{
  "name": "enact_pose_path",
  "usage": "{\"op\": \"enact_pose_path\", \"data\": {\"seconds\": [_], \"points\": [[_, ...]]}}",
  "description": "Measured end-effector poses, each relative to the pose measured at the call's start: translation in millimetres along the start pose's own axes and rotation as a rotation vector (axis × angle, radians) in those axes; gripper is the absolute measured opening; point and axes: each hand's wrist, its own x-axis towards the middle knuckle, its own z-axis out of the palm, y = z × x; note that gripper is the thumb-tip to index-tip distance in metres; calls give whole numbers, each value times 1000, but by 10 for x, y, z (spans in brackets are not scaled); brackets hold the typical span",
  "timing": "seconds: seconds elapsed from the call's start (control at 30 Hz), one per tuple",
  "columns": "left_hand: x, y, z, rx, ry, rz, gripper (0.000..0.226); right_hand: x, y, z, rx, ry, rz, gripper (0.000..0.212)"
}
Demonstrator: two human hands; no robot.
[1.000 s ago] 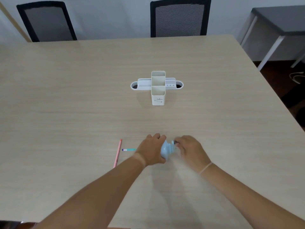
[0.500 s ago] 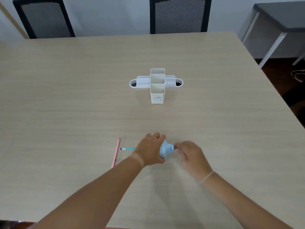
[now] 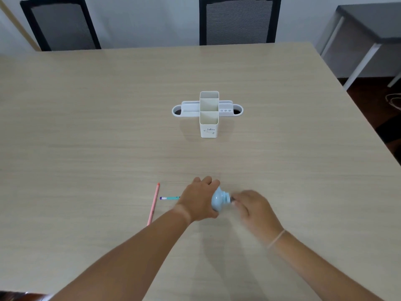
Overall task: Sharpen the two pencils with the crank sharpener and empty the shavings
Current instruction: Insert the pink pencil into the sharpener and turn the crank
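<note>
Your left hand (image 3: 198, 199) is wrapped around the light blue crank sharpener (image 3: 219, 199), fingers curled over the top and pressed on it. That hold looks like it is there to keep the sharpener from sliding on the wooden table (image 3: 86, 127) while the handle goes round. Your right hand (image 3: 252, 208) is just to the right of the sharpener, fingertips pinched on the small dark crank at its end (the hand is blurry, so I think it is turning). A teal pencil (image 3: 170, 198) pokes out to the left of the sharpener, lying flat, with its purple end far from your hand. Its other end is hidden behind your left hand, so I guess it is inside the sharpener being sharpened. A pink pencil (image 3: 153, 204) lies on the table a bit further left of the sharpener, not touching the teal one. It is probably waiting its turn. The white desk organizer (image 3: 208, 114) stands well beyond the sharpener, and I can see nothing in it. The shavings seem not yet emptied.
</note>
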Motion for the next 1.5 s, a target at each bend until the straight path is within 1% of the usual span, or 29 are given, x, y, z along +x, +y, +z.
{"op": "enact_pose_path", "data": {"seconds": [0.07,0.13,0.2,0.27,0.33,0.4,0.47,0.53,0.57,0.6,0.67,0.73,0.77,0.83,0.9,0.97,1.0,1.03,1.07,1.13,1.2,1.27,1.33,1.4,1.43,1.5], "points": [[3,2,8,-8,-1,0,55,317,49,-16,-39,26,68,24],[13,-5,21,11,12,8,55,538,186,80,-53,-79,152,19],[20,-4,35,10,20,9,55,474,305,233,-58,-182,215,21],[20,-6,36,9,14,-2,56,187,341,358,-89,-206,184,27],[22,-10,39,13,9,3,56,-131,284,347,-44,-195,137,31],[21,-14,41,8,10,15,56,-279,130,218,16,-163,103,30],[26,-30,44,13,6,20,54,-205,18,100,57,-54,62,27],[35,-36,49,5,15,25,53,59,-17,-1,48,49,47,27],[42,-40,56,6,15,25,53,220,14,-6,26,65,65,24],[40,-36,52,11,13,22,53,379,65,7,5,32,104,21],[46,-30,53,21,10,18,54,550,213,105,-28,-136,187,19],[36,-23,54,15,12,7,55,400,324,268,-82,-250,222,19],[34,-24,49,21,14,3,56,236,331,323,-103,-254,203,19],[24,-19,45,19,4,1,57,-125,236,320,-42,-198,143,20],[22,-26,44,19,-5,5,57,-287,61,182,54,-107,74,21],[15,-19,32,20,-6,13,56,-119,-24,39,87,11,44,26],[15,-18,27,18,-4,15,55,42,-22,0,64,54,39,28],[21,-17,22,17,-5,14,55,212,6,-11,30,65,52,28],[20,-12,12,20,-5,12,54,362,62,6,5,36,89,26],[17,0,-1,21,-7,15,55,535,202,99,-14,-81,174,20],[5,2,-5,14,-9,18,57,461,324,242,-47,-187,220,20],[-12,1,-11,22,-18,23,59,181,328,356,-83,-239,208,24],[-13,0,-13,24,-16,25,61,-119,265,360,-36,-208,140,21],[-11,-1,-7,22,-17,15,61,-267,114,220,38,-127,68,16],[-9,-3,-11,27,-15,14,60,-246,65,148,65,-70,33,16],[8,-10,1,22,-6,19,58,-45,40,36,66,31,-9,26]]}}
